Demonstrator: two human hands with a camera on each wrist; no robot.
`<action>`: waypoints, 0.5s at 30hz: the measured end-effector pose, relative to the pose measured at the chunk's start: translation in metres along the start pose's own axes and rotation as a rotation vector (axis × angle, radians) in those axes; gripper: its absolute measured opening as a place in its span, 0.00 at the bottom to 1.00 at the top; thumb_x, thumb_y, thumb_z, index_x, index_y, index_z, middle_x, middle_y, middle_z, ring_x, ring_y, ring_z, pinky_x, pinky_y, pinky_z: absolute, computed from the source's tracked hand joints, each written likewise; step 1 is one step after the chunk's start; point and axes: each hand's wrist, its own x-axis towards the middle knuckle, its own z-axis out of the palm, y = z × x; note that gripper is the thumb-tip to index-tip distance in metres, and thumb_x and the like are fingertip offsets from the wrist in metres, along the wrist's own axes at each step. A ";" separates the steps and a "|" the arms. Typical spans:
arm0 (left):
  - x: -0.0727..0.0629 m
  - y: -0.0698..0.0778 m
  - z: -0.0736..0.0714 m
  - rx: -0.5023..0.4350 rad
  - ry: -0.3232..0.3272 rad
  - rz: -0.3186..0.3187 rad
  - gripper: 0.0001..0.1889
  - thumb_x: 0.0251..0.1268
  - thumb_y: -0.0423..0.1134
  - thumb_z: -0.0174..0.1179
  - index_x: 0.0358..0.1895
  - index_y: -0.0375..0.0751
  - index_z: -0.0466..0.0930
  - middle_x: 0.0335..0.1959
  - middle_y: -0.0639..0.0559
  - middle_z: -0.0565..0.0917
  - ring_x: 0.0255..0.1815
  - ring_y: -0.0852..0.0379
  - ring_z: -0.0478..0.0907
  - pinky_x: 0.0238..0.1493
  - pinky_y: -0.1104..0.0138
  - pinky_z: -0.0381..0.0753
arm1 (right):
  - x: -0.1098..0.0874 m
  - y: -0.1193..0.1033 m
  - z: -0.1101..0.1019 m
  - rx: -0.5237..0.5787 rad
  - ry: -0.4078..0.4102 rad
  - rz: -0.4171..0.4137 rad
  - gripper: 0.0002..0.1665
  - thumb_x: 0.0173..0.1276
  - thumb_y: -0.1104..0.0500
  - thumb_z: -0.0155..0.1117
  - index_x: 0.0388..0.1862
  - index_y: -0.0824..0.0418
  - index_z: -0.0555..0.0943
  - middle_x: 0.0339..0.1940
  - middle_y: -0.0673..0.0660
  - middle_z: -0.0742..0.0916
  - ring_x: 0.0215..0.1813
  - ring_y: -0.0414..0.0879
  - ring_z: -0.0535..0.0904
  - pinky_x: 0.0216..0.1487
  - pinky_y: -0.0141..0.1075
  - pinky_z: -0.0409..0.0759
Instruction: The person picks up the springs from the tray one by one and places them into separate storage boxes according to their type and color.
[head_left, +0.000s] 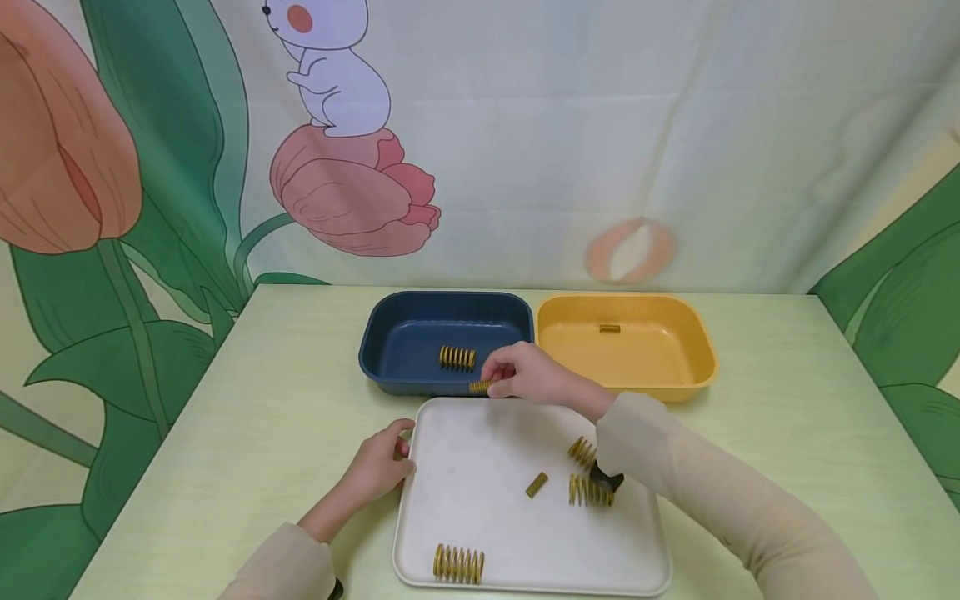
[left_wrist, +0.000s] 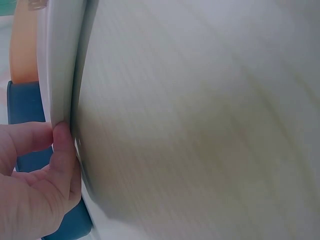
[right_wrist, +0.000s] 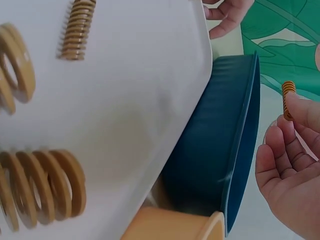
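My right hand [head_left: 525,373] pinches a small gold coil spring [right_wrist: 288,100] between thumb and finger, over the front rim of the dark blue bin [head_left: 390,386]. A larger spring [head_left: 457,358] lies inside that bin. With thumb and fingers, my left hand [left_wrist: 47,172] grips the left edge of the white tray [head_left: 480,467]. On the tray are a small spring [head_left: 537,485], a large spring [head_left: 459,565] at the front left, and two large springs [head_left: 591,492] at the right, partly hidden by the right wrist and its black strap.
Beside the blue bin stands a yellow bin [head_left: 701,379] with one small spring [head_left: 610,328] in it. Both bins sit just behind the tray on the pale green table [head_left: 247,417]. A printed curtain [head_left: 525,167] hangs behind the table.
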 end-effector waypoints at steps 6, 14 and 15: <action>0.000 0.001 -0.001 0.002 0.000 0.005 0.26 0.42 0.23 0.53 0.52 0.31 0.67 0.26 0.48 0.71 0.21 0.60 0.67 0.19 0.71 0.71 | -0.003 0.003 -0.007 0.011 0.019 0.041 0.06 0.55 0.63 0.62 0.33 0.61 0.79 0.27 0.53 0.80 0.30 0.43 0.71 0.33 0.30 0.72; -0.001 0.002 -0.001 -0.008 -0.008 -0.005 0.26 0.43 0.23 0.53 0.53 0.31 0.67 0.26 0.48 0.71 0.20 0.60 0.67 0.18 0.71 0.71 | -0.008 0.008 -0.015 0.052 0.067 0.100 0.07 0.56 0.64 0.61 0.36 0.61 0.79 0.30 0.54 0.80 0.32 0.45 0.72 0.36 0.31 0.73; 0.000 0.002 0.000 -0.007 -0.008 -0.006 0.26 0.43 0.23 0.53 0.53 0.31 0.67 0.26 0.48 0.71 0.21 0.60 0.67 0.19 0.71 0.71 | -0.009 0.008 -0.016 0.054 0.073 0.107 0.07 0.56 0.65 0.61 0.36 0.61 0.79 0.30 0.54 0.80 0.33 0.45 0.72 0.36 0.31 0.73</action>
